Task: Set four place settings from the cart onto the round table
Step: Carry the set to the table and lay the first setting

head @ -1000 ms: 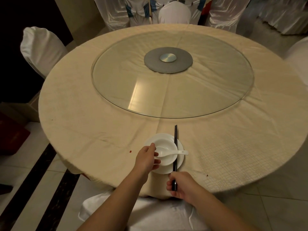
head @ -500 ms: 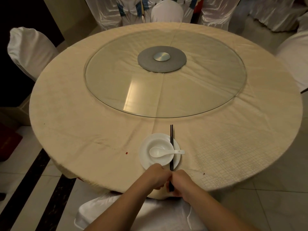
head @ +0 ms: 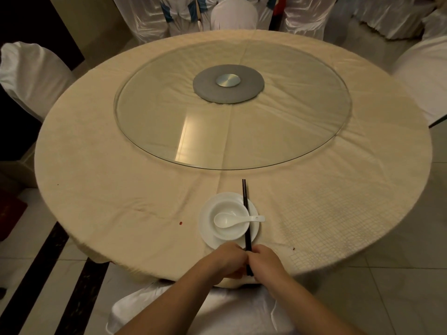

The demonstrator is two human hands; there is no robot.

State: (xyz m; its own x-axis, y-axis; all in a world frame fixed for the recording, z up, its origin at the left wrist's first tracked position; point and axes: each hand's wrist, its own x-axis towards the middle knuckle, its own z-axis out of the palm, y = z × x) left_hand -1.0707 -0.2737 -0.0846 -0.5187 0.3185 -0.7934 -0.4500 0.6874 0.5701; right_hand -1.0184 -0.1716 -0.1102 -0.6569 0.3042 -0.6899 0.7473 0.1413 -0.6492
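Left hand (head: 226,258) left bowl (head: 229,220), joined right hand (head: 264,261) on chopsticks (head: 246,218).

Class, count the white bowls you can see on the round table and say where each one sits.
1. The bowl sits on the plate at the near edge of the table, a spoon in it. None seems hidden.

No readable text, label, brand, number or sign shows anywhere in the head view
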